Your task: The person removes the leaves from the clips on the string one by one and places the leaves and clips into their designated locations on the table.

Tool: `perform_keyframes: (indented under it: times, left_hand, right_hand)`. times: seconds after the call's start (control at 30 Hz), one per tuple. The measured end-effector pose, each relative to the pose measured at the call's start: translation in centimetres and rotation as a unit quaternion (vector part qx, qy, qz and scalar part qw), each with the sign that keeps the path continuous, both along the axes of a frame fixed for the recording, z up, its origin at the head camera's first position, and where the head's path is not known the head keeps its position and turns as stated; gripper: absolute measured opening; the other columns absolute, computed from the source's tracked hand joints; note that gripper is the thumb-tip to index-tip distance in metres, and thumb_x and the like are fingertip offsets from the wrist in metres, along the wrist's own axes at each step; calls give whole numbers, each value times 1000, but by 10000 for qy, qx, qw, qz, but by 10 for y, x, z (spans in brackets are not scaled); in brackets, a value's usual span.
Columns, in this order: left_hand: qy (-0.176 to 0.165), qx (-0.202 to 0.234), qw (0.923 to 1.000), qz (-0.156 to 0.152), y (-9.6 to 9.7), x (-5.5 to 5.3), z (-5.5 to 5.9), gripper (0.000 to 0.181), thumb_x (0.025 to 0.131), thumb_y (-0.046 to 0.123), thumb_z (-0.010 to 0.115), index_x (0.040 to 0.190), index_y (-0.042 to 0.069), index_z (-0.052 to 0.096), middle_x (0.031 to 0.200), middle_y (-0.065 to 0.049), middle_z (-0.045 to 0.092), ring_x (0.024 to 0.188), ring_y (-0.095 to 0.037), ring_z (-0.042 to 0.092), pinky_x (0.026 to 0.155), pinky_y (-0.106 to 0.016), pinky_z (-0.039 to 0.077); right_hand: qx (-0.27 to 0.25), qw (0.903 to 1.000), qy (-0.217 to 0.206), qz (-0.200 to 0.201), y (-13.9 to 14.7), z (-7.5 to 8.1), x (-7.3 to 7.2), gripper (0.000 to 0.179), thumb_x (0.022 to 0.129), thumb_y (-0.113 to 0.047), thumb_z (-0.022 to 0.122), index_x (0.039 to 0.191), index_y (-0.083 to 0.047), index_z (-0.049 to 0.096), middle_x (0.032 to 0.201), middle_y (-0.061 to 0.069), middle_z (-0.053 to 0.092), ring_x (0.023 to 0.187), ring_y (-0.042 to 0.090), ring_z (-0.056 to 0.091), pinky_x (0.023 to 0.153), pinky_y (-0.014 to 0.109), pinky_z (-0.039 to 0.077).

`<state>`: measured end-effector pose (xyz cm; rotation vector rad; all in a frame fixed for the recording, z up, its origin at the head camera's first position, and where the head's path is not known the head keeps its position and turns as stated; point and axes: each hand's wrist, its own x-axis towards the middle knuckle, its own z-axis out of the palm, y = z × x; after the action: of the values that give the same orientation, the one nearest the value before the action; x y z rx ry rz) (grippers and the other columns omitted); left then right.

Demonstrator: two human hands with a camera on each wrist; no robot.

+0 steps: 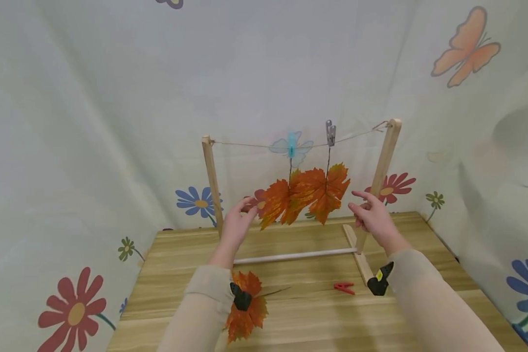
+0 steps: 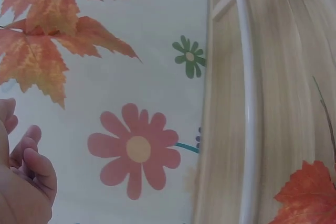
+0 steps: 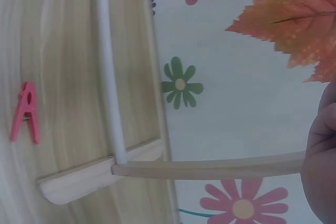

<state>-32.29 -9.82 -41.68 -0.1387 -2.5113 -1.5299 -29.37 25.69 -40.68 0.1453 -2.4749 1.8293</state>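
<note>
Two orange artificial maple leaves hang side by side from a string [image 1: 251,144]. A blue clothespin [image 1: 292,145] clips the stem of the left leaf [image 1: 275,200], and a grey clothespin [image 1: 331,133] that of the right leaf [image 1: 327,193]. My left hand [image 1: 238,220] is raised just left of the leaves, fingers loosely bent, holding nothing. On the other side, my right hand [image 1: 373,217] hovers beside the right leaf, its index finger pointing toward it and nothing in its grasp. In the left wrist view, both leaves [image 2: 37,51] hang beyond the left fingers [image 2: 31,156].
The string runs between two wooden posts [image 1: 385,161], joined low down by a white rod [image 1: 295,255]. A third leaf [image 1: 255,313] lies on the wooden table [image 1: 299,318], partly behind my left sleeve. Near the right foot of the frame lies a red clothespin [image 1: 344,288].
</note>
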Motion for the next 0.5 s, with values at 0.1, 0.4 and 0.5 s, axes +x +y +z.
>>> perform_keyframes:
  times: [0.1,0.4,0.5]
  left_hand:
    - [12,129,9999,53,1,-1,8,36,93,32,58,126,20,60,98,-5,59,67,-21,49,58,-29,40]
    - [-21,461,9989,-114,3,-1,36,37,94,36,55,129,25,57,101,-5,59,68,-18,54,54,-27,43]
    - [-59,604,9979,-215,9,0,49,39,93,41,55,130,28,56,102,-5,57,69,-20,55,56,-28,49]
  right_hand:
    - [-4,9999,83,-76,-1,10,-2,56,94,-30,56,143,-11,36,77,7,51,52,15,52,42,25,36]
    - [-135,9994,211,-225,-2,35,-6,65,89,-41,61,142,-12,38,76,6,51,52,14,53,43,25,38]
    - [-174,9992,246,-262,-2,45,-5,62,90,-39,60,142,-13,39,76,4,52,53,14,53,42,25,37]
